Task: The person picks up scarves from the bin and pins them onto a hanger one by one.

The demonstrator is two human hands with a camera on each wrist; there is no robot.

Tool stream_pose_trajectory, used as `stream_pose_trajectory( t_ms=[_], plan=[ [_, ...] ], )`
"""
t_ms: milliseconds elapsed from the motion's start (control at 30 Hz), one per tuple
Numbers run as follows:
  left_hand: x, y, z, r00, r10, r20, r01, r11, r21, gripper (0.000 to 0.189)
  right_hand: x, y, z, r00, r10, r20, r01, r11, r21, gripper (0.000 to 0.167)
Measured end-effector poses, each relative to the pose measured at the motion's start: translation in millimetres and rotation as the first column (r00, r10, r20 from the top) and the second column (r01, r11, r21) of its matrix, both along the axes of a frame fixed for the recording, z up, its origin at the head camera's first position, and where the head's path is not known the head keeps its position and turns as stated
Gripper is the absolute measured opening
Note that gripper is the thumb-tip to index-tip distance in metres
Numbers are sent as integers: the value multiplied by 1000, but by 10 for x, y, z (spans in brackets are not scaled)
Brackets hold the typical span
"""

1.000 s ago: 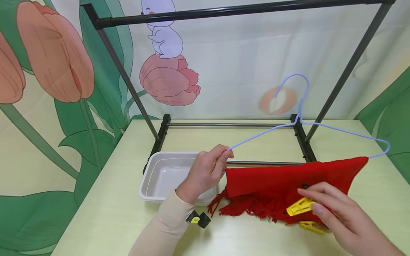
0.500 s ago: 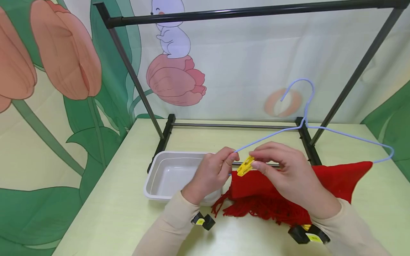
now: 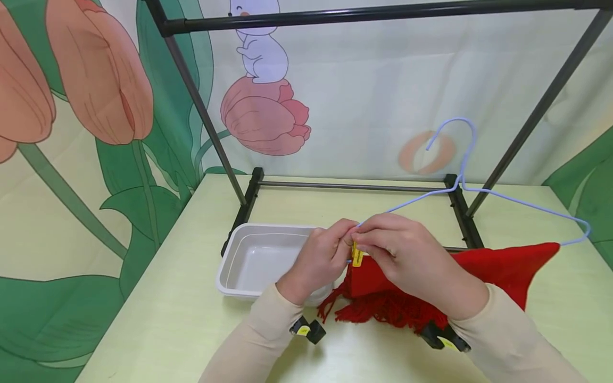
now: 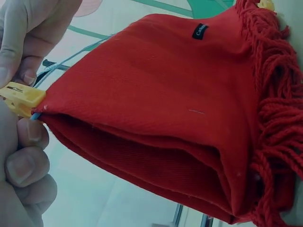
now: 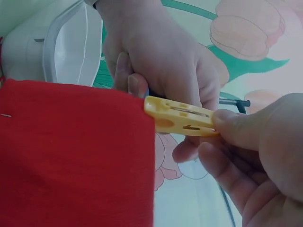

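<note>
A red fringed scarf (image 3: pixel 507 266) hangs folded over the lower bar of a light blue wire hanger (image 3: pixel 522 201). My left hand (image 3: pixel 318 260) grips the hanger at its left corner, beside the scarf's edge. With thumb and fingertips my right hand (image 3: pixel 416 255) pinches a yellow clothespin (image 5: pixel 180 116) at its handle end. The clothespin's nose meets the scarf's top corner by the hanger bar, close to the left fingers; whether it bites the cloth is hard to tell. The left wrist view shows the scarf's folded layers and a small black label (image 4: pixel 200 31).
A white plastic basin (image 3: pixel 234 266) stands behind the left hand. The black garment rack (image 3: pixel 335 20) rises over the table (image 3: pixel 182 298), its feet at the back. Part of another yellow thing (image 4: pixel 266 4) shows by the fringe. A printed curtain (image 3: pixel 345 106) hangs behind.
My right hand has carried the clothespin leftward and up from the scarf's lower right to the scarf's left top corner. The left hand keeps its grip on the hanger.
</note>
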State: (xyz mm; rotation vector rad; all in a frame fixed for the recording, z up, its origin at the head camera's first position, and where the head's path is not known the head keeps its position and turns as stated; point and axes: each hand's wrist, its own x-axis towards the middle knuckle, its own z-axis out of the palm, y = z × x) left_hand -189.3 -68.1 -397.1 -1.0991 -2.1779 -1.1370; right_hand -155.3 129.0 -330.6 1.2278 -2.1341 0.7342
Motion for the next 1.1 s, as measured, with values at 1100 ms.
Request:
stream_pose_trajectory(
  t_ms=[1100],
  plan=[
    [-55, -87, 26, 1000, -28, -3, 28, 999, -20, 10, 462, 1392, -428, 658, -545, 519, 321, 827, 462, 12]
  ],
)
